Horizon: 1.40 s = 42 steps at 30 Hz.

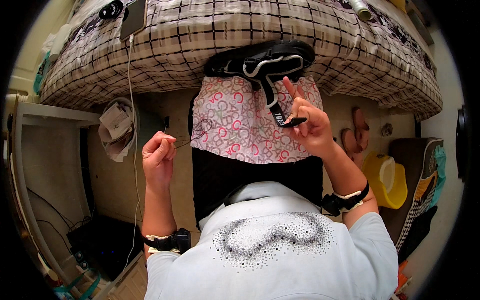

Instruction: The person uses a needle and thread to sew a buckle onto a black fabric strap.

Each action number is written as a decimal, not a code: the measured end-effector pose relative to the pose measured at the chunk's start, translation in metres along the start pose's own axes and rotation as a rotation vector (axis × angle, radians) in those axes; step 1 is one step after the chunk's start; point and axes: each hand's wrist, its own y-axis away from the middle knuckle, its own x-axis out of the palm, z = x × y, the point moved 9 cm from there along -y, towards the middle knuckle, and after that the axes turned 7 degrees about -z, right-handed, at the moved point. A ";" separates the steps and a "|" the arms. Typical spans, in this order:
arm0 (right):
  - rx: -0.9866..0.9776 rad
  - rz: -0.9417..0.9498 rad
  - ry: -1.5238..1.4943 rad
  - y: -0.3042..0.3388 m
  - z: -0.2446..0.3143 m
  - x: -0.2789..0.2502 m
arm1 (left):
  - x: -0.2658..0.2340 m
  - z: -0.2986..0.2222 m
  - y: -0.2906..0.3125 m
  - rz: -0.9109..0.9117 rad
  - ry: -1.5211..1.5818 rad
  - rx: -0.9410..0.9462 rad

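Observation:
My left hand [159, 150] is closed in a pinch on a thin dark thread. The thread [202, 129] runs right from the fingertips and bunches into loose loops over the patterned cloth on my lap. I cannot make out whether a needle is in those fingers. A black sandal [287, 51] with white-edged straps lies at the bed's edge, partly on the cloth. Its loose strap [270, 95] with pale lettering hangs toward me, and my right hand [311, 122] grips the black end between thumb and fingers, index finger raised.
The patterned cloth [225, 107] covers my lap in front of the checked bed [175, 50]. A phone [133, 20] on the bed trails a white cable. Paper fills a bin [117, 125] at left. Pink slippers [352, 140] and a yellow tub [395, 175] stand at right.

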 end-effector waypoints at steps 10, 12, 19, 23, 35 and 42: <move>-0.068 -0.131 -0.003 -0.004 0.005 -0.009 | 0.004 0.003 -0.007 -0.128 -0.422 -0.137; -0.070 -0.141 -0.003 -0.006 0.007 -0.011 | 0.003 0.000 -0.014 -0.024 -0.908 -0.004; -0.081 -0.126 0.207 0.002 0.013 -0.009 | 0.113 -0.048 -0.013 0.133 -1.035 0.566; -0.143 -0.066 0.338 0.001 0.023 -0.005 | 0.180 0.008 0.001 0.477 -0.989 0.435; -0.272 -0.005 0.657 0.015 0.025 0.004 | 0.175 0.082 -0.006 0.415 -0.249 -0.493; -0.212 0.041 0.611 0.020 0.017 0.005 | 0.170 0.096 -0.009 0.436 -0.424 -0.470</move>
